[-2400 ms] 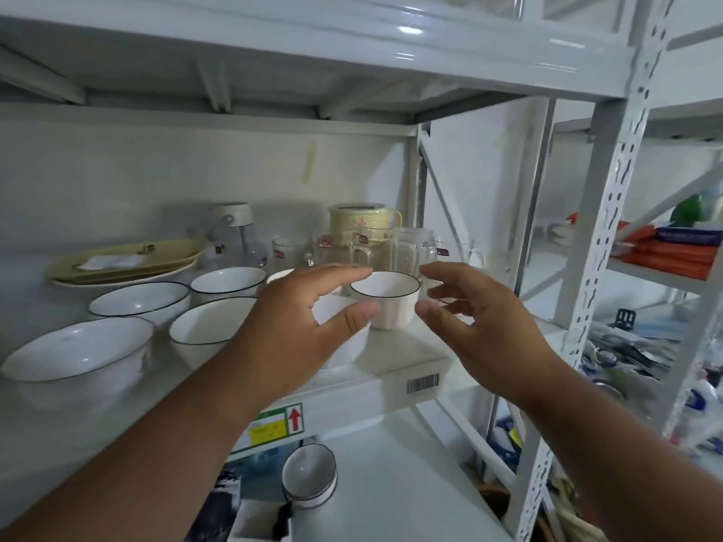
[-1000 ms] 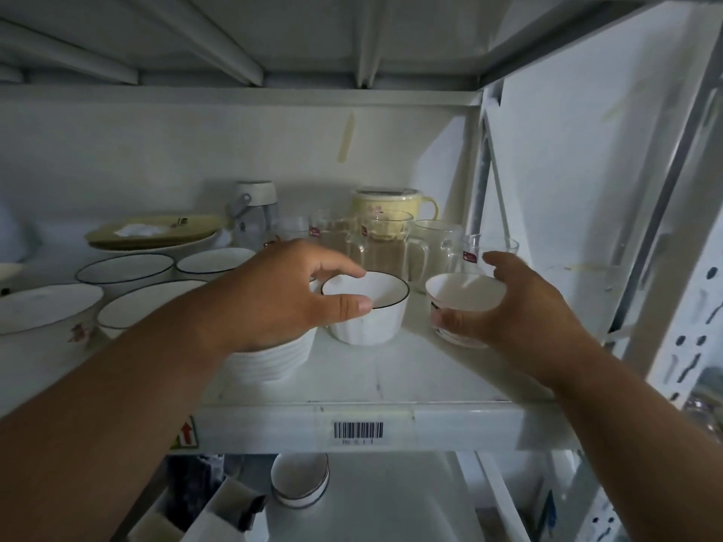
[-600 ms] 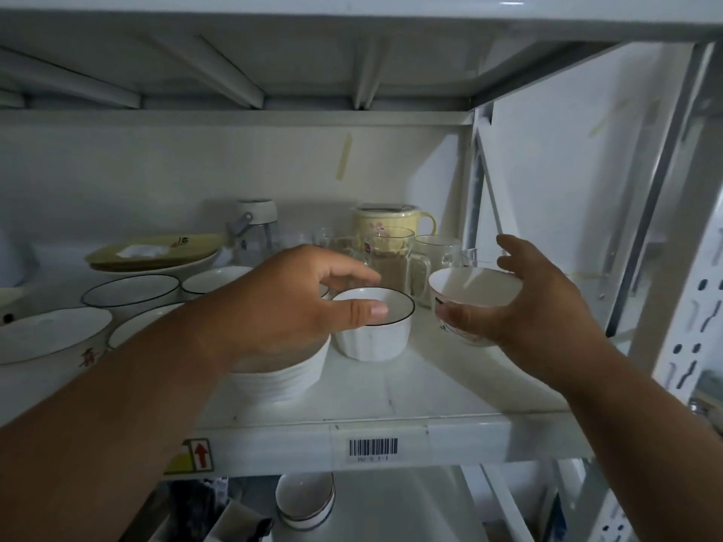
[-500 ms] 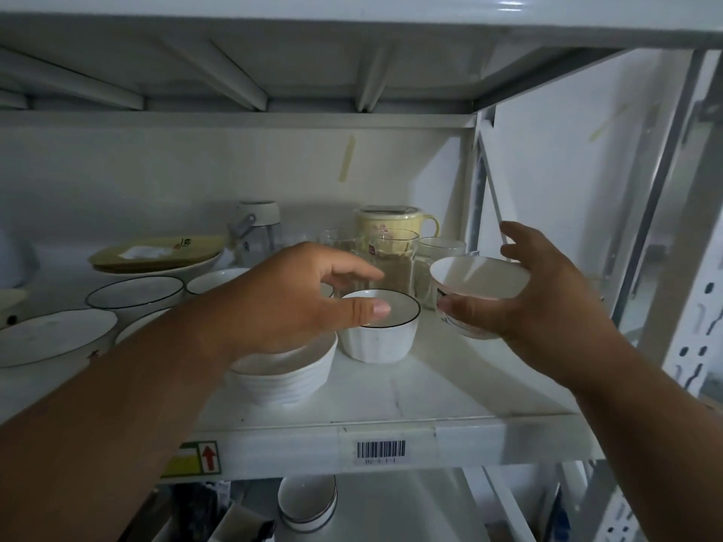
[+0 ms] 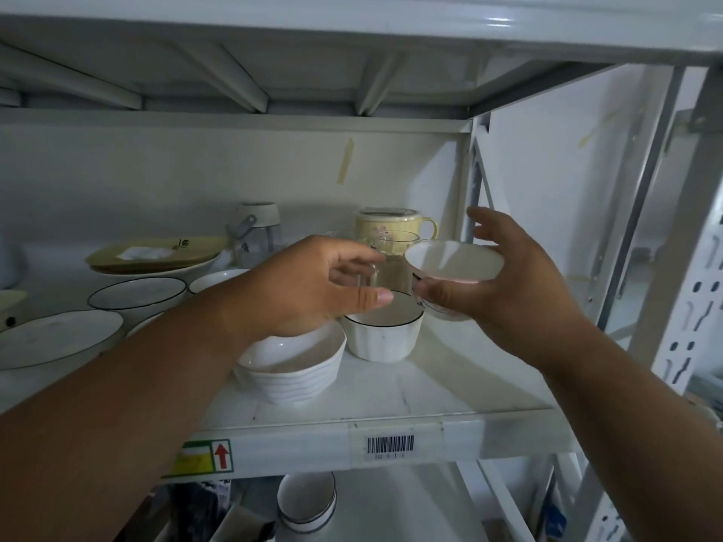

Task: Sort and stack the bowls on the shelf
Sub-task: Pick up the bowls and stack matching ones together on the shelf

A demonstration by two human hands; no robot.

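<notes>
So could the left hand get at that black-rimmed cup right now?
Probably yes. The left hand hovers open and empty just above the black-rimmed cup, whose near side is clear. The right hand holds a small bowl raised beside it.

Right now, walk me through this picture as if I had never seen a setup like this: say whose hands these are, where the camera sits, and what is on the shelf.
There is no machine here. A person wears a camera on the head, so you look forward and down along both bare arms at a white metal shelf.

The right hand holds a small white bowl in the air, tilted. The left hand hovers open and holds nothing.

Below the hands stand a ribbed white bowl and a white bowl with a dark rim. To the left are more dark-rimmed bowls and stacked plates. At the back stand a yellow mug and clear glasses.
</notes>
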